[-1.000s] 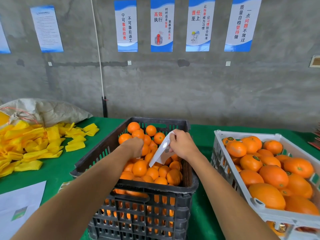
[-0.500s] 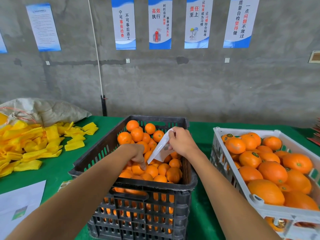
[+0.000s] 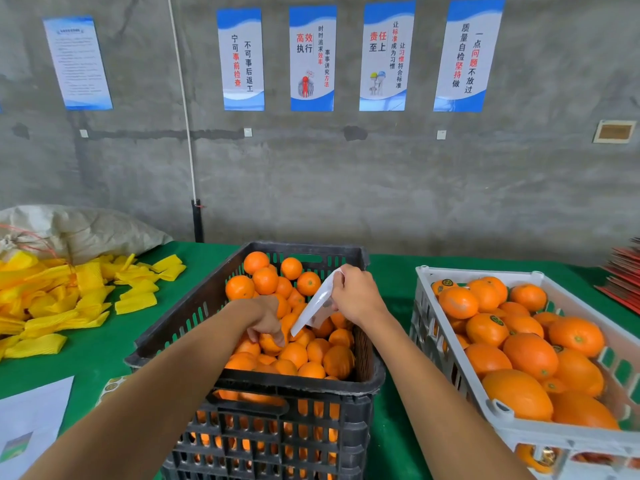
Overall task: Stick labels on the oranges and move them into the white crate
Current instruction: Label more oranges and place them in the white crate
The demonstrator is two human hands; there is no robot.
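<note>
A black crate (image 3: 194, 317) in front of me holds several unlabelled oranges. My left hand (image 3: 265, 318) reaches down into it and its fingers curl round one orange (image 3: 268, 342) in the pile. My right hand (image 3: 356, 294) is raised over the crate's right side and pinches a white label sheet (image 3: 313, 306) that hangs down to the left. The white crate (image 3: 436, 341) stands to the right, filled with several oranges, some bearing dark round labels (image 3: 497, 319).
A heap of yellow foam sleeves (image 3: 62, 299) and a grey sack (image 3: 79, 230) lie at the left on the green table (image 3: 104, 344). White paper (image 3: 27, 420) lies at the near left. Red items (image 3: 623, 282) are stacked at the far right. A concrete wall stands behind.
My left hand has dropped from above the pile down into the black crate and closed its fingers on an orange. My right hand keeps the label sheet in about the same place.
</note>
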